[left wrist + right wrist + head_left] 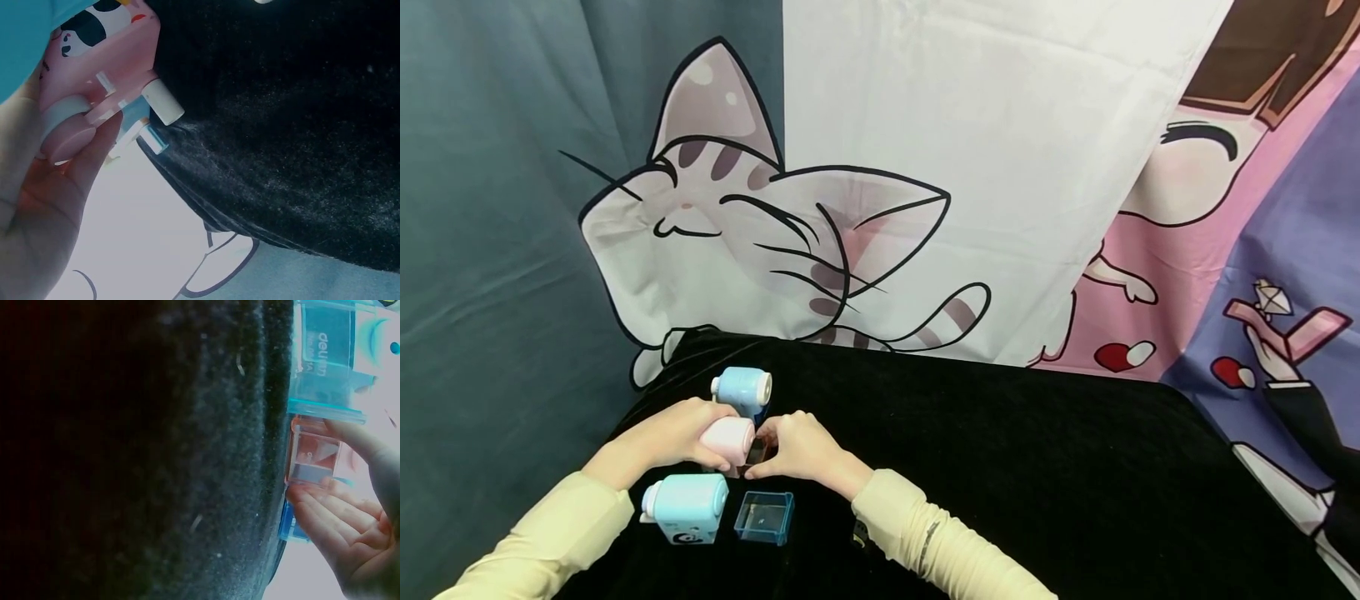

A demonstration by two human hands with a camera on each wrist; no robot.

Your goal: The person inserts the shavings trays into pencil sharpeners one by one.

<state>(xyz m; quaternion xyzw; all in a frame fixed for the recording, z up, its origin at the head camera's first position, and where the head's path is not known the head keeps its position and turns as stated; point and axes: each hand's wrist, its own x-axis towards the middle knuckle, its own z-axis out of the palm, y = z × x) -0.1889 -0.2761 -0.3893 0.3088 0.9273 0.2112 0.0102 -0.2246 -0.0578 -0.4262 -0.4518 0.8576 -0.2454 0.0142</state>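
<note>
My left hand (688,429) grips a pink pencil sharpener (730,437) from its left side; a panda print (97,28) shows on it in the left wrist view. My right hand (805,447) pinches the see-through pink shavings drawer (312,450) by its two sides, thumb on one and fingers on the other. The drawer is at the sharpener's right end; how far it sits inside cannot be told. Nearer me stands a turquoise pencil sharpener (688,500), with a clear blue drawer (765,517) apart on its right. Behind my hands is a blue pencil sharpener (741,387).
Black velvety cloth (1000,467) covers the table. Behind its far edge hangs a curtain printed with a cartoon cat (737,233). A small dark object (860,533) lies partly hidden by my right sleeve.
</note>
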